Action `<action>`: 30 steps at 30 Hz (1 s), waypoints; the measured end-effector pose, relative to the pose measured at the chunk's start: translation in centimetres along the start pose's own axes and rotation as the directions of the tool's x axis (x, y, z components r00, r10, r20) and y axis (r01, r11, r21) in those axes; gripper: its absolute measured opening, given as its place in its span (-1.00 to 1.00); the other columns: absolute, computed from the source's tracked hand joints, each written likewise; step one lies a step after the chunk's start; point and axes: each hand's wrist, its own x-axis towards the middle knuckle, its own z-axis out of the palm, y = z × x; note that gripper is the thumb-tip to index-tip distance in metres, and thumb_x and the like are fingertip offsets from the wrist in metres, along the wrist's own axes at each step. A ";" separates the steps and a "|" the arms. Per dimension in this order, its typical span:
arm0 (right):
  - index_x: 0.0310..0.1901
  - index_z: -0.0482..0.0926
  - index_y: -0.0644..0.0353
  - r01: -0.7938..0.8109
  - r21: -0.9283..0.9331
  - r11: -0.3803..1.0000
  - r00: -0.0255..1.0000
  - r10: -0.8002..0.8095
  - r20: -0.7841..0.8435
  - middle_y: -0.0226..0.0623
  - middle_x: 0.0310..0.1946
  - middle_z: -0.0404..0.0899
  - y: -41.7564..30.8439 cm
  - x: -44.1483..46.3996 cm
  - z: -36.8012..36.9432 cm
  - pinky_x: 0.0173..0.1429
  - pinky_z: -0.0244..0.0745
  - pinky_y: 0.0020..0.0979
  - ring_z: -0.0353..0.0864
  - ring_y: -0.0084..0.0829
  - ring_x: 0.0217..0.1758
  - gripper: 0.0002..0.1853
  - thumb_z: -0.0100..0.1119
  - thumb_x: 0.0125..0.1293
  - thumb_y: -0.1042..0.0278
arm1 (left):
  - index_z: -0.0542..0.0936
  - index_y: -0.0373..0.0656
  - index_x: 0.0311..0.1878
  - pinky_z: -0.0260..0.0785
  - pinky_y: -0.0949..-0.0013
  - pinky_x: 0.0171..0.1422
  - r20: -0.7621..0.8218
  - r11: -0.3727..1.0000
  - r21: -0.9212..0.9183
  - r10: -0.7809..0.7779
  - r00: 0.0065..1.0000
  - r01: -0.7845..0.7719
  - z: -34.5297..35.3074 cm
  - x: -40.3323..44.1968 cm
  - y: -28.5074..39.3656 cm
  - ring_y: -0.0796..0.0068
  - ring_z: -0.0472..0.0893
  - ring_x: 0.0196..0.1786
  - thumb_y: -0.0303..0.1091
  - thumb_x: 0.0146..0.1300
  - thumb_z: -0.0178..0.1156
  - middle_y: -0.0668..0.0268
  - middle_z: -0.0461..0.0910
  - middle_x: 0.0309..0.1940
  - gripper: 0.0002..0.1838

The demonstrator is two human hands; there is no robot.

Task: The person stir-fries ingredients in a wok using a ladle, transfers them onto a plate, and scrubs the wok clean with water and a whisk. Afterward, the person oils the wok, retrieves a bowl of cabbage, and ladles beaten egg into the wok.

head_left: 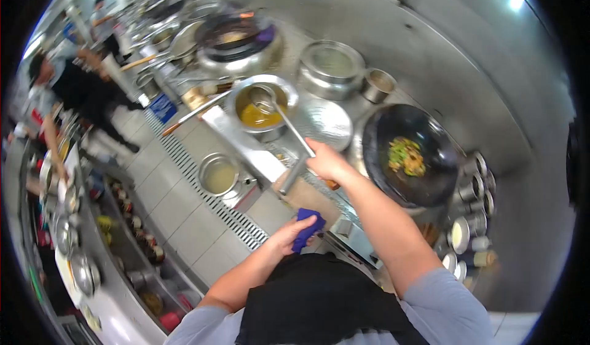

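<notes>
From my remote seat I have the right hand [326, 162] wrapped around the handle end of a long metal ladle [295, 129], its bowl reaching over the wide-rimmed pot [294, 97] of yellow liquid [258, 119]; I can't tell whether the bowl touches that liquid. The left hand [289, 234] is well apart, near the front of the apron, its fingers bunched around a purple-blue cloth [308, 228]. I'd judge the ladle stiff and fairly light when drained, but nose-heavy once the bowl fills — all the weight sits far out from the grip. The metal could turn slick with any oil, and the bowl end is likely hot, so the far end of the handle, where the fingers are now, looks the right place to hold, with the wrist firm against twisting. The cloth should be soft and limp, nothing to break, and thick enough when folded to guard a palm; a full-fist grip suits it. Beyond the right forearm sits the black wok [437, 141], green and brown food [405, 157] lying in it — well clear of the ladle's bowl.
</notes>
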 end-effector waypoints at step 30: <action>0.37 0.18 -0.25 -0.559 -0.096 0.824 0.774 0.476 -0.418 0.01 -0.51 0.53 9.3 -42.6 -8.0 -0.23 0.46 -0.18 0.55 -0.03 -0.43 -0.28 0.13 0.13 0.37 | 0.44 -0.15 -0.17 0.49 0.26 -0.24 -0.192 0.967 0.181 -0.146 0.970 0.181 17.6 18.7 -1.8 0.33 0.56 -0.32 -0.39 0.17 0.02 0.26 0.53 -0.36 -0.84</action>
